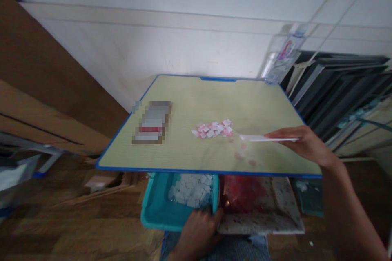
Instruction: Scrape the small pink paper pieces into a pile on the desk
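My right hand point(306, 144) is closed on a thin white flat strip point(257, 138), held nearly level over the right side of the small table point(183, 89). The strip's far end points left at a pile of small white and pink square pieces point(212, 128). A few pink smudges point(241, 155) mark the tabletop near that end. My left hand point(200, 226) is below the table, fingers curled over the near rim of a teal basin point(162, 220), where it meets a stained tray point(260, 226). White square pieces point(192, 189) lie in the basin. Red liquid point(241, 193) covers part of the tray.
A phone-like object point(152, 122), blurred out, lies at the table's left. A clear plastic bottle point(284, 57) stands at the back right corner by the wall point(190, 45). Dark flat panels point(339, 77) lean at the right. A cardboard piece point(101, 187) is on the floor.
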Demonstrator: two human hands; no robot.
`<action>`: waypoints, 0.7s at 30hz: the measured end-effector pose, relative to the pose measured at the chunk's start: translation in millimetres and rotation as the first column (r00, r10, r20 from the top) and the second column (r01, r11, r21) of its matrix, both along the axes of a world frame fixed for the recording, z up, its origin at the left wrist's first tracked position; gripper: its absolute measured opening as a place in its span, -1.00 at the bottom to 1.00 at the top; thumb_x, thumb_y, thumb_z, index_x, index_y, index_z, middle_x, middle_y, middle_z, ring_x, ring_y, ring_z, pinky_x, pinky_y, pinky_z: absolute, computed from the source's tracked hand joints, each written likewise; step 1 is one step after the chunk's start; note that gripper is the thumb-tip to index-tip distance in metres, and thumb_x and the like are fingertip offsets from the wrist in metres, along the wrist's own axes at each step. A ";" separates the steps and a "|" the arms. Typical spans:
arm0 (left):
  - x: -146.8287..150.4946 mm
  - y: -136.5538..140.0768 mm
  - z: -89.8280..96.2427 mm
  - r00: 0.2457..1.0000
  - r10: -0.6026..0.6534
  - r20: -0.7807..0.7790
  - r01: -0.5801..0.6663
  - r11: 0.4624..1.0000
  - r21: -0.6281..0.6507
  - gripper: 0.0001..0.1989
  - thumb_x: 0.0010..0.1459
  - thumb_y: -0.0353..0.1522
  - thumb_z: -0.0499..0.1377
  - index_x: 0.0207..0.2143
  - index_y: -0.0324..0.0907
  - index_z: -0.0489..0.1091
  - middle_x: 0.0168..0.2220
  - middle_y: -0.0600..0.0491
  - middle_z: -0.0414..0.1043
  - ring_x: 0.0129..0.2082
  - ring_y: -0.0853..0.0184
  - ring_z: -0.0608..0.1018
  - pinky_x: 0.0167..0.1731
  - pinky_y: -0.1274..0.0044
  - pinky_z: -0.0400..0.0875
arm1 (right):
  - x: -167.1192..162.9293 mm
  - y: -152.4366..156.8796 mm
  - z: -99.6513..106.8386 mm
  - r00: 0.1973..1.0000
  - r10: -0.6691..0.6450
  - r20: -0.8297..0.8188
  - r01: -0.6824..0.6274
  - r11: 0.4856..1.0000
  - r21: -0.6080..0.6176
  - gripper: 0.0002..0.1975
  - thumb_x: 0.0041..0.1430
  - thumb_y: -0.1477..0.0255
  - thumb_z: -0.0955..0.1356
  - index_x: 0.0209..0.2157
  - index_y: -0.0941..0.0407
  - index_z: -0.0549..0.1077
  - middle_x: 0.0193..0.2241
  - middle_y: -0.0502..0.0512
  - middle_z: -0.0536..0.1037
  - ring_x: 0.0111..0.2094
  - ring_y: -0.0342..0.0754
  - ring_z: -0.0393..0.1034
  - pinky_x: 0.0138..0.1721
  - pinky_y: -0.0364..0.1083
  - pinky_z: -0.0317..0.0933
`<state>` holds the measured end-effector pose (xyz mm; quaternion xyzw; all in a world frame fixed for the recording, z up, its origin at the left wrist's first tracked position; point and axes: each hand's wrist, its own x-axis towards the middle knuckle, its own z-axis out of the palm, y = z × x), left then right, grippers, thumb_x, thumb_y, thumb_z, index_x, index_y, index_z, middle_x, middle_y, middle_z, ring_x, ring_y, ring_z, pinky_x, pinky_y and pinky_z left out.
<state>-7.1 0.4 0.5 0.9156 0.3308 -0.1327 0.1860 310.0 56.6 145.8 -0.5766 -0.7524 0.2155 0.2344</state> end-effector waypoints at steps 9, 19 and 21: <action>1.3 0.5 1.2 1.000 0.002 -0.010 -0.002 1.000 -0.022 -0.53 0.04 -0.27 0.09 0.02 -0.13 0.11 -0.32 -0.07 0.34 -0.36 0.14 0.42 -0.42 0.40 0.27 | 12.9 -6.1 5.0 0.993 -0.105 0.051 0.107 0.993 -0.047 -0.76 0.04 0.31 0.28 -0.28 0.07 0.49 -0.30 0.06 0.55 -0.27 0.05 0.43 -0.25 -0.04 0.31; 2.0 1.1 5.7 1.000 0.021 0.002 -0.021 0.999 -0.047 -0.56 0.03 -0.30 0.09 0.00 -0.13 0.14 -0.31 -0.09 0.33 -0.36 0.14 0.41 -0.40 0.39 0.26 | -8.4 4.0 11.0 0.998 0.053 -0.018 -0.054 0.994 -0.095 -0.77 0.06 0.32 0.27 -0.26 0.02 0.49 -0.29 0.06 0.55 -0.27 0.04 0.43 -0.26 -0.06 0.31; 2.3 0.6 5.8 1.000 0.029 -0.007 -0.029 0.999 -0.042 -0.57 0.04 -0.31 0.09 -0.01 -0.13 0.16 -0.31 -0.08 0.33 -0.35 0.14 0.41 -0.39 0.40 0.26 | -16.4 11.1 12.3 0.991 0.130 -0.017 -0.131 0.988 -0.084 -0.76 0.08 0.35 0.26 -0.24 0.06 0.48 -0.29 0.08 0.55 -0.27 -0.01 0.43 -0.26 -0.09 0.29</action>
